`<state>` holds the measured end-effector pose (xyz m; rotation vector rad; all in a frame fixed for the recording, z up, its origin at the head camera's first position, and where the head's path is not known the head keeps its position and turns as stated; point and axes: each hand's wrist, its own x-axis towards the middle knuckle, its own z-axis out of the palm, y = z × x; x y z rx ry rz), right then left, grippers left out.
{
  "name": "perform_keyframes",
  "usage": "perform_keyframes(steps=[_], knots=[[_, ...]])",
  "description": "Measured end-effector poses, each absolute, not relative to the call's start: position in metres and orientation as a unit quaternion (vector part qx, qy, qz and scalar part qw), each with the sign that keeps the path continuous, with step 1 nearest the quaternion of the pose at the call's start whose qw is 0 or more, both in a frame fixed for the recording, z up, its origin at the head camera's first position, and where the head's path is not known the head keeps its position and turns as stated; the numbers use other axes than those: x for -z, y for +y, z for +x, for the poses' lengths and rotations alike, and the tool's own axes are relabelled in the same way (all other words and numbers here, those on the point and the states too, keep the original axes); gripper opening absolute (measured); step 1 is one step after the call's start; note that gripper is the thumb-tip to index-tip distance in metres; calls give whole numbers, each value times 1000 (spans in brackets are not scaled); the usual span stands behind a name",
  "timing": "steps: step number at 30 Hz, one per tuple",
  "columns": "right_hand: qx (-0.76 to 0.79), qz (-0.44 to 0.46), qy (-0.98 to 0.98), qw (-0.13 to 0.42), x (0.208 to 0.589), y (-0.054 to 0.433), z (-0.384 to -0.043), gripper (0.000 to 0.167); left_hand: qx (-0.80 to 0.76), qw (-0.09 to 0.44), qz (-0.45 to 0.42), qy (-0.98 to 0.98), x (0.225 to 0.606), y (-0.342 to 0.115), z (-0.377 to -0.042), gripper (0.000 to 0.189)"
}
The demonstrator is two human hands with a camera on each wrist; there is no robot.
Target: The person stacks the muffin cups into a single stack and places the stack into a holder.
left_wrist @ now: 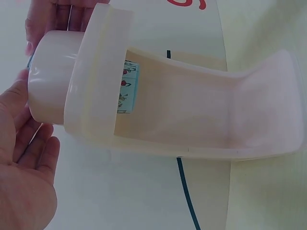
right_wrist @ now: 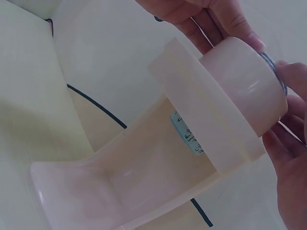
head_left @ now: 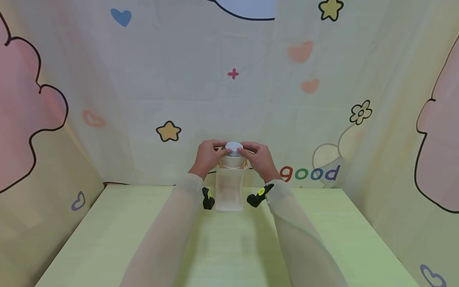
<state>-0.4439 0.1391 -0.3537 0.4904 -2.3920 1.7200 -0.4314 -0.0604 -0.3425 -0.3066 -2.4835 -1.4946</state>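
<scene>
A pale cream plastic stand [head_left: 230, 191] rises near the back of the table, with a curved, open-fronted body and a round collar [left_wrist: 55, 76] on top. A round silver-topped can [head_left: 234, 146] sits in that collar. Its teal printed lower part [left_wrist: 128, 88] shows beneath the top block in the left wrist view. My left hand [head_left: 208, 154] pinches the can's rim from the left, thumb at the front. From the right, my right hand [head_left: 261, 157] pinches the same rim, its thumb close to the other. The can's middle is hidden inside the collar.
The pale table [head_left: 229, 247] reaches back to a curtain [head_left: 201, 71] printed with hearts, stars and the word "good". Black wrist cameras [head_left: 208, 199] hang from both sleeves, close on either side of the stand.
</scene>
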Motion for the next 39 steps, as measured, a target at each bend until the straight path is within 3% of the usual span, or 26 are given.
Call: perform_keyframes(steps=[11,18,29,35,39], knots=[[-572,146,-805,63,351,138,-438,42,505,91,-122,-850,337,-65,-427,43],[-543,120,-827,83,349,149,-431,53,499,93,-149,-849,341,-76,-421,48],[-500,138,-838,170,359,196,-400,45,337,125,-196,-912,357,-115,-388,49],[-410,162,-873,209,373,222,-388,44,251,172,-206,-930,371,-140,-369,53],[-337,161,-904,206,378,239,-384,49,201,215,-215,-931,382,-158,-358,55]])
